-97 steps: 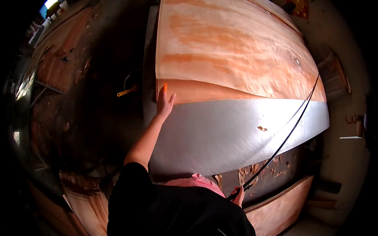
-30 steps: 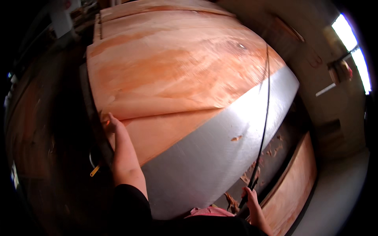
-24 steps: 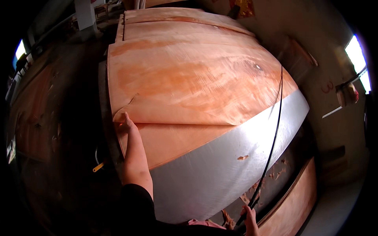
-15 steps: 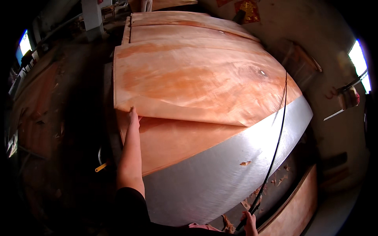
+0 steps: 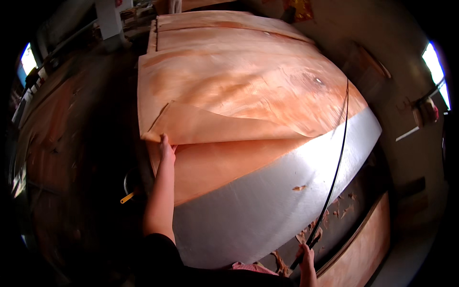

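Note:
A large thin wood veneer sheet (image 5: pixel 210 91) lies on a stack, its near left corner folded back as a flap (image 5: pixel 215 128). My left hand (image 5: pixel 167 146) is closed on the fold at the left edge. Below the flap another orange-brown sheet (image 5: pixel 220 165) shows, resting on a shiny metal tabletop (image 5: pixel 239 220). At the lower right my right hand (image 5: pixel 306 254) is wrapped round the thick end of a long, thin black rod (image 5: pixel 335 184). The rod slants up across the tabletop's right side, and its thin tip reaches over the veneer.
Further sheets (image 5: pixel 220 38) are stacked at the far end. Brown veneer scraps (image 5: pixel 337 208) litter the floor right of the tabletop, beside a leaning wooden board (image 5: pixel 361 248). A yellow-ended handle (image 5: pixel 127 197) sticks out at the left. One small scrap (image 5: pixel 299 188) lies on the metal.
My left hand has drawn the sheet's edge slightly toward me and right, and the corner now folds over into a larger flap. My right hand has risen a little, still holding the rod.

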`<state>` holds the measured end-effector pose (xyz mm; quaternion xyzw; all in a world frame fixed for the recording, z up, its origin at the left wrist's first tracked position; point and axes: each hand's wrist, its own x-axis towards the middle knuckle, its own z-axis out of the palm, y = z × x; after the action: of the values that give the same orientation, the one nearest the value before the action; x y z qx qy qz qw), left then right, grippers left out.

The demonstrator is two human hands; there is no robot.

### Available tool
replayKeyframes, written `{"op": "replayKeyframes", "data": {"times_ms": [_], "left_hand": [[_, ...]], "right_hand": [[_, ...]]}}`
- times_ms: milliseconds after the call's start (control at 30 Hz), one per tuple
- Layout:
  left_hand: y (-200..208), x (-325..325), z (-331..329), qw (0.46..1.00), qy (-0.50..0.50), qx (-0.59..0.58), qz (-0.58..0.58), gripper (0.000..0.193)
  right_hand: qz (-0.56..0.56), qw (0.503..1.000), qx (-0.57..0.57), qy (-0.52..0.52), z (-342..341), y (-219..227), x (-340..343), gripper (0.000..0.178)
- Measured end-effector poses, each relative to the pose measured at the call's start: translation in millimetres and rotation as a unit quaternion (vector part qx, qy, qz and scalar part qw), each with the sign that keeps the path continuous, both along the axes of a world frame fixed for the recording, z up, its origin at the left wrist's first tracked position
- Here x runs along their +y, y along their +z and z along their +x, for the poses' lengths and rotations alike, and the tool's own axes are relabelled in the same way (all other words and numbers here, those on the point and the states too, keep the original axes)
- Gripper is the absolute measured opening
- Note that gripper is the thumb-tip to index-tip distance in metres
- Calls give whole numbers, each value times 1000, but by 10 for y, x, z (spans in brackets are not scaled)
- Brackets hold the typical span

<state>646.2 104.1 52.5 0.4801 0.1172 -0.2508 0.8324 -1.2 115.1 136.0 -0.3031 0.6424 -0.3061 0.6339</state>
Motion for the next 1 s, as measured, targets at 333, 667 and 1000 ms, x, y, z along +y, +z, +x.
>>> {"op": "replayKeyframes", "data": {"times_ms": [333,667,1000], "left_hand": [[317,483,-1073,997,27,-55,-36,60],[-284,1651,-2617,989,-111,99,17,45],[-455,2784,-4323,743,-519,415,86,46]], "right_hand": [[-23,997,-55,-41,-101,222,21,22],[1,973,-226,-57,-117,487,-35,21],[14,971,-239,-8,-164,-20,-37,27]]}}
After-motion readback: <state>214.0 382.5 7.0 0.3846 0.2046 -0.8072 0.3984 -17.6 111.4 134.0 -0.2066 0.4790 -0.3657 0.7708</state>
